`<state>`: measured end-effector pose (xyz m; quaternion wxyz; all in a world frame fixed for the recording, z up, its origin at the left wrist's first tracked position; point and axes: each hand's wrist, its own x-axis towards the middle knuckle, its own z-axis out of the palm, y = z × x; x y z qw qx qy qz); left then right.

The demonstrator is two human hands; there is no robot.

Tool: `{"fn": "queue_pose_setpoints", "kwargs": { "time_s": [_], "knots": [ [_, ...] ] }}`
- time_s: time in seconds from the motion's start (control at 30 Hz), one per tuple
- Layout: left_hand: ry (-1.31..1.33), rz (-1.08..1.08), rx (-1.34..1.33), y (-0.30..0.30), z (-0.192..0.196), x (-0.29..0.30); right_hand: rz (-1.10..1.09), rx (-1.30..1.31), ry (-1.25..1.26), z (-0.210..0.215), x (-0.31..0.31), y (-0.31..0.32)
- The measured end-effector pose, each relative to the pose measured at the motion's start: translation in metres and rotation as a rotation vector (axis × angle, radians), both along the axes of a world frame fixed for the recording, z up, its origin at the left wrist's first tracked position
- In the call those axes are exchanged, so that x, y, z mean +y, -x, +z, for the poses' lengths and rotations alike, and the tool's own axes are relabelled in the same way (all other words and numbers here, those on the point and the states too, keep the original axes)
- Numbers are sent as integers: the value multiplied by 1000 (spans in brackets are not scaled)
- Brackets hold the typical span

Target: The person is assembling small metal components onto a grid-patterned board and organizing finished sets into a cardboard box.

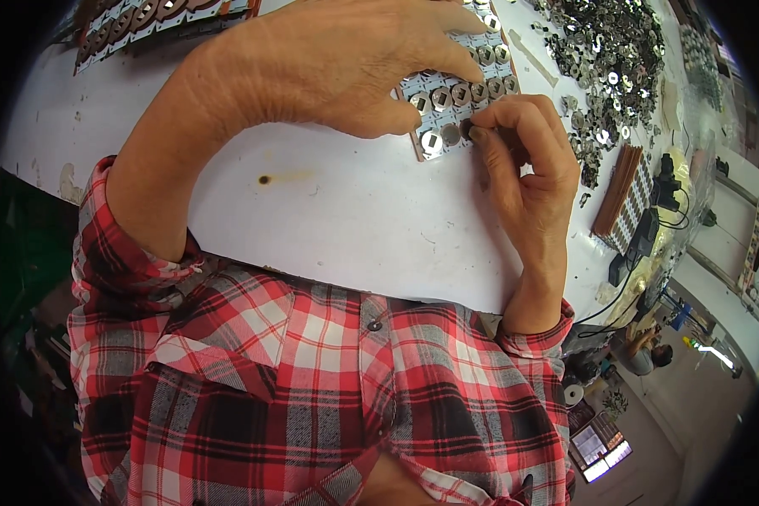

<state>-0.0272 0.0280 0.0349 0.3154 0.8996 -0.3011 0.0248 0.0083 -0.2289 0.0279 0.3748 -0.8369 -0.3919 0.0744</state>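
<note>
A pale blue panel of small circuit boards (438,82) lies on the white table, with rows of round metal pieces on it. My left hand (337,63) reaches across the panel with its fingers stretched out, the thumb at the panel's left edge. At the near row, my right hand (531,148) pinches a small dark round disc (466,129) between thumb and forefinger, just over the panel. To the left of the disc, in the same row, are a plain grey round piece (450,135) and a shiny metal clip (432,142) with a square opening.
A heap of loose metal clips (611,76) spreads over the table's far right. Below it stands a stack of panels (622,196), beside black adapters with cables (645,232). Another panel (143,25) with round pieces sits at the far left. A person (641,358) is in the background.
</note>
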Motion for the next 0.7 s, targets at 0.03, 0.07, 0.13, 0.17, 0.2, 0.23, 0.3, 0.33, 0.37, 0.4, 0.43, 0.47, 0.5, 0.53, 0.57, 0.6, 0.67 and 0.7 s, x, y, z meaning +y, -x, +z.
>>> {"fn": "queue_pose_setpoints", "kwargs": {
  "time_s": [0.03,0.07,0.13,0.17,0.2,0.23,0.3,0.33,0.37,0.4,0.43,0.47,0.5,0.53,0.57,0.6,0.67,0.7],
  "knots": [
    [0,1,0,0,0,0,22,-61,25,0,-1,-1],
    [-2,6,13,0,1,-1,20,-61,25,1,0,0],
    [-3,10,27,-1,3,-2,-61,-13,-87,4,4,2],
    [-8,6,39,0,4,-1,-58,-13,-89,4,4,2],
    [-12,2,51,0,4,0,-59,96,-110,5,2,3],
    [-14,5,52,1,2,0,-59,205,-130,5,1,5],
    [-6,2,-27,0,-2,0,-108,395,-189,10,2,11],
    [-5,1,-27,0,-2,0,-156,585,-249,11,3,13],
    [-2,5,-18,1,-2,0,-153,586,-249,11,4,14],
    [3,9,-10,1,-2,0,-164,592,-230,10,5,14],
    [2,10,-9,1,-2,0,-175,598,-210,10,6,15],
    [0,11,-5,1,-1,1,-174,599,-209,7,6,15],
    [-2,12,-1,1,-1,1,-168,555,-220,3,6,15],
    [-1,12,-1,1,-2,0,-162,511,-230,1,6,16],
    [8,11,-18,1,-3,0,-160,511,-231,1,6,16],
    [17,10,-36,2,-3,1,-156,501,-218,2,6,16],
    [10,9,-37,1,-3,1,-154,491,-203,2,6,16],
    [5,6,-37,0,-4,1,-153,487,-189,1,6,16]
  ]
}}
